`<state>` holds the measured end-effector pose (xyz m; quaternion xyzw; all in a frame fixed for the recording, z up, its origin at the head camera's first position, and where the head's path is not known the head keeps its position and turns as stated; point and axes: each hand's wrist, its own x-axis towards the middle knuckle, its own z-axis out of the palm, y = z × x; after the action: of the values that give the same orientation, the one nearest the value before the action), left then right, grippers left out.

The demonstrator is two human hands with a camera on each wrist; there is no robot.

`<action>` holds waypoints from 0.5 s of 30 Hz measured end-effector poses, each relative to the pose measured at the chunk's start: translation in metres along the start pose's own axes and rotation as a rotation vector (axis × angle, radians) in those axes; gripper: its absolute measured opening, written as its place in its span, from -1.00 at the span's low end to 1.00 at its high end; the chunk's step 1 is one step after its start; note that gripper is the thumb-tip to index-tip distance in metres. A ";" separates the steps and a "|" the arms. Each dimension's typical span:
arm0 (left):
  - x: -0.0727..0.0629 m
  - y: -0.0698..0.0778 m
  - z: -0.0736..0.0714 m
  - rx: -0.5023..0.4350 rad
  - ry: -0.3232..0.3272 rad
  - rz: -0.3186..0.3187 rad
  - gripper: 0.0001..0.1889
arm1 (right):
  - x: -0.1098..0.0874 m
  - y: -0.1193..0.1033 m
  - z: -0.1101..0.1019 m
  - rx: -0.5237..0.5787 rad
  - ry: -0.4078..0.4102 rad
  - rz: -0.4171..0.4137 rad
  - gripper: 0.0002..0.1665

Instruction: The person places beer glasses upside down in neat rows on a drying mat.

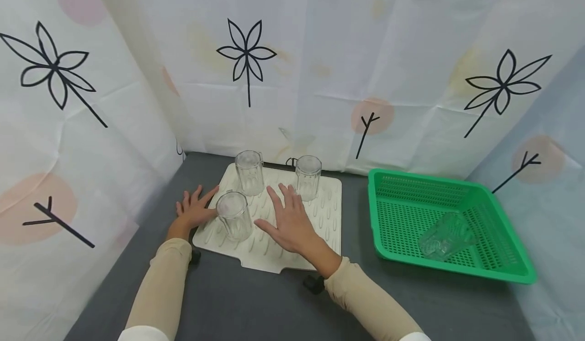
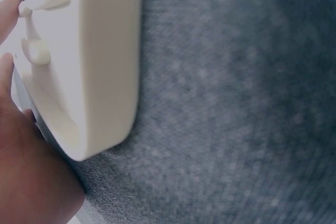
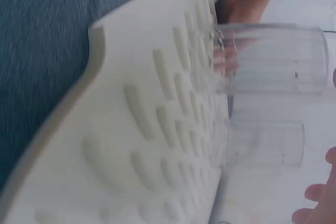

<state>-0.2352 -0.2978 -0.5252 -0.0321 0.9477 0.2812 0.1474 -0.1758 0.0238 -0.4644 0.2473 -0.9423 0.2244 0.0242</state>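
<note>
Three clear glass mugs stand upright on a cream ribbed drainer tray (image 1: 260, 260): a front-left mug (image 1: 234, 216), a back-left mug (image 1: 250, 173) and a back-right mug (image 1: 308, 178). My left hand (image 1: 194, 211) is at the tray's left edge, fingers spread, thumb side beside the front-left mug. In the left wrist view, fingers (image 2: 8, 14) show along the tray's corner. Over the middle of the tray my right hand (image 1: 292, 224) is held with fingers extended and apart, holding nothing. The right wrist view shows two mugs (image 3: 273, 59) beyond the ribs, with fingertips (image 3: 315, 192) at the right edge.
To the right sits a green perforated plastic basket (image 1: 379, 229), with a clear glass (image 1: 445, 237) lying on its side in it. Everything rests on a dark grey cloth-covered table (image 1: 256, 305). Patterned white curtains (image 1: 320, 67) enclose the back and sides.
</note>
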 end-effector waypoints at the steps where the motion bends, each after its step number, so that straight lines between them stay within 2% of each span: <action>1: 0.000 0.000 0.000 0.001 0.003 -0.002 -0.05 | -0.001 0.002 -0.003 -0.012 -0.002 0.006 0.01; 15: -0.005 0.003 -0.002 -0.015 -0.001 -0.008 -0.06 | -0.011 0.030 -0.044 -0.091 0.003 0.095 0.04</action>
<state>-0.2313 -0.2962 -0.5209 -0.0370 0.9453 0.2879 0.1490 -0.1829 0.0711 -0.4390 0.2007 -0.9621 0.1825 0.0262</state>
